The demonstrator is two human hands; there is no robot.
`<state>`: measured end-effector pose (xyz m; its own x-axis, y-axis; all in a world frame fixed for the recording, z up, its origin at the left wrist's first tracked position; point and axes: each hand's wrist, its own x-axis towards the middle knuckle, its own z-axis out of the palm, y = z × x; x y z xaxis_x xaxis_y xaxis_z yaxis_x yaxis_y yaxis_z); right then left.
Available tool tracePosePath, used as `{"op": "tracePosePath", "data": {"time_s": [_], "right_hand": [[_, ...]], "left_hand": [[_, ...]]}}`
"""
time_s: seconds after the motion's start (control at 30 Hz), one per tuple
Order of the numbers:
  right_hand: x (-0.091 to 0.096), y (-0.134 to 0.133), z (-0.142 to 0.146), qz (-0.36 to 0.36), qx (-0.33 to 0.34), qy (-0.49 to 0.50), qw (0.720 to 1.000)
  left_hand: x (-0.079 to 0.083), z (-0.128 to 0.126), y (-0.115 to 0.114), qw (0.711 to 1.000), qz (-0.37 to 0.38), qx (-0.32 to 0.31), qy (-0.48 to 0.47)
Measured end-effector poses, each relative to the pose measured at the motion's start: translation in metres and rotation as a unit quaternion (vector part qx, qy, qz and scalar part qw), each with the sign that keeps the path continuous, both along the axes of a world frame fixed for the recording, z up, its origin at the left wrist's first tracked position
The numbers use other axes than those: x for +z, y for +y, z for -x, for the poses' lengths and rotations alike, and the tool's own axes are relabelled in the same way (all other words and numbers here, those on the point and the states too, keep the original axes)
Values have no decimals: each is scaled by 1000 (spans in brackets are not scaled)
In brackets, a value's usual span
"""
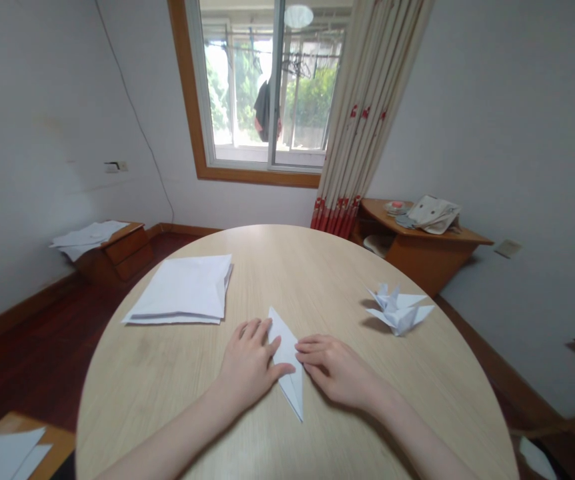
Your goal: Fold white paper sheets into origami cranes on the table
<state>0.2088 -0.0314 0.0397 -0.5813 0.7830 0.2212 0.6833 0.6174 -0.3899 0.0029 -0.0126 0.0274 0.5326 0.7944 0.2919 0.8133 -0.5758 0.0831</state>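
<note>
A white sheet of paper folded into a narrow, pointed diamond (284,337) lies on the round wooden table, tilted, with a slit-like fold toward its near tip. My left hand (250,353) rests over its left edge, fingers spread, the thumb lying across the paper. At the right corner my right hand (335,367) has its fingers pressed together, pinching the edge between fingertips and thumb; the exact contact is partly hidden. Two folded paper cranes (400,310) stand close together to the right, apart from both hands.
A stack of white paper (182,287) lies at the table's left. The round table (287,250) has its far edge near the window and curtain (367,113). Beyond it stand a corner cabinet (417,253) with a cloth bag and a low drawer unit (122,250) with papers.
</note>
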Motion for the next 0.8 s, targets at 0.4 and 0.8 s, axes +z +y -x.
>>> {"op": "tracePosePath", "data": {"time_s": [0.4, 0.8], "right_hand": [[4, -3, 1, 21, -6, 10, 1000], [7, -8, 5, 37, 33, 30, 998]], "left_hand": [[-9, 1, 7, 1000, 6, 0, 30], [-4, 4, 12, 999, 47, -17, -19]]}}
